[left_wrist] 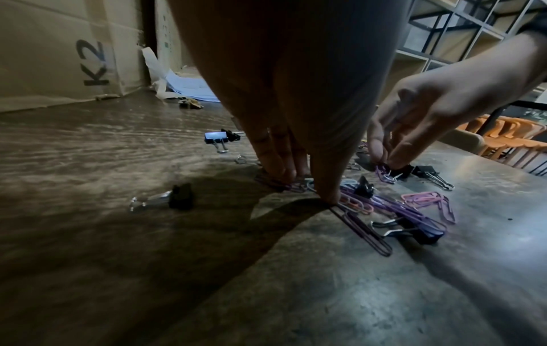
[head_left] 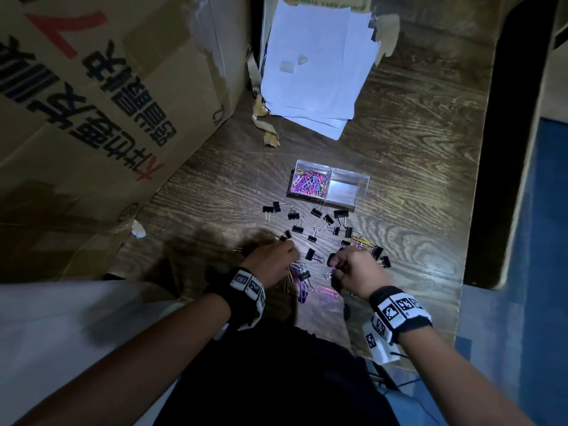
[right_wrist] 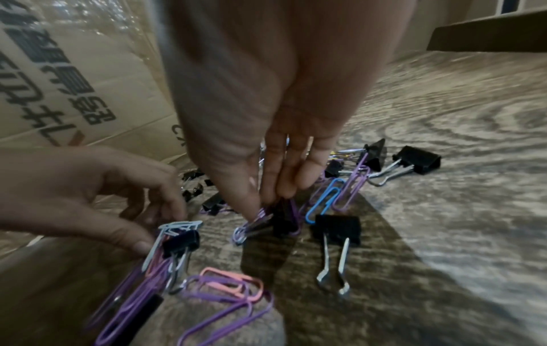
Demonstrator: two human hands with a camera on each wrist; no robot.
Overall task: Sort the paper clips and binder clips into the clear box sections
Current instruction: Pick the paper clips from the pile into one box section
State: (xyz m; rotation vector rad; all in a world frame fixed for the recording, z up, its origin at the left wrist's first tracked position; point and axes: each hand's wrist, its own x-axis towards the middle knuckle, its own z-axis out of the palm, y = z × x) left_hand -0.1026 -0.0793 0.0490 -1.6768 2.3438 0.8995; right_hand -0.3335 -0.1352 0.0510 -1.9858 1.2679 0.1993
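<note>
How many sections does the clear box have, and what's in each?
2. In the clear box, the left section holds coloured paper clips; the right section shows no clips. No further section seems hidden.

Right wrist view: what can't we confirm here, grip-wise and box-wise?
- Right hand: fingers pinch at a binder clip tangled with purple paper clips; motion blur hides which they hold.
- Clear box: outside both wrist views; in the head view its right section looks empty, glare prevents certainty.
- Left hand: palm blocks its fingertips' contact.
</note>
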